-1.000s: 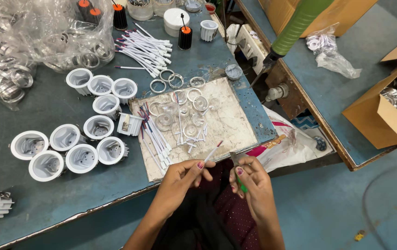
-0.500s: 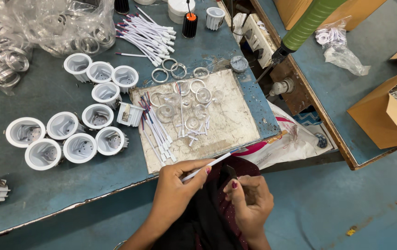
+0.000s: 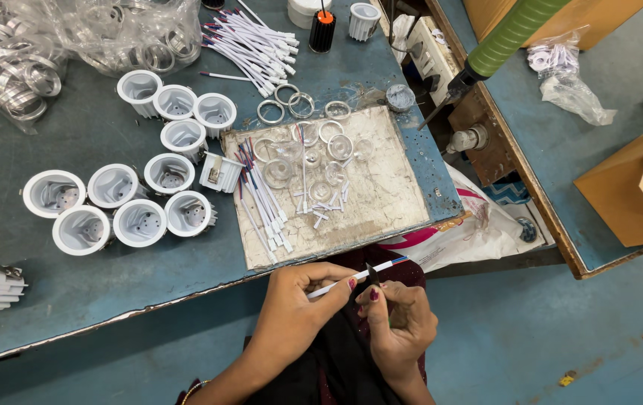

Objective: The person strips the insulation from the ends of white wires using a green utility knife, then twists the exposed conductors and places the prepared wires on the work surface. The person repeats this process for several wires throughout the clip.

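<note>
White wire [image 3: 359, 276], lifted a second ago, now lies level below the board [image 3: 381, 202]; left hand [image 3: 299, 296] pinches it, right hand [image 3: 400, 315] grips a dark blade [image 3: 371, 274] against it.

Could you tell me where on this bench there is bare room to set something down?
Free: the bench strip along the near edge, below the white cups and left of the board; also the patch between the cups and the bagged rings. Crowded: the board's left half with wires and lenses, and the far edge.
</note>
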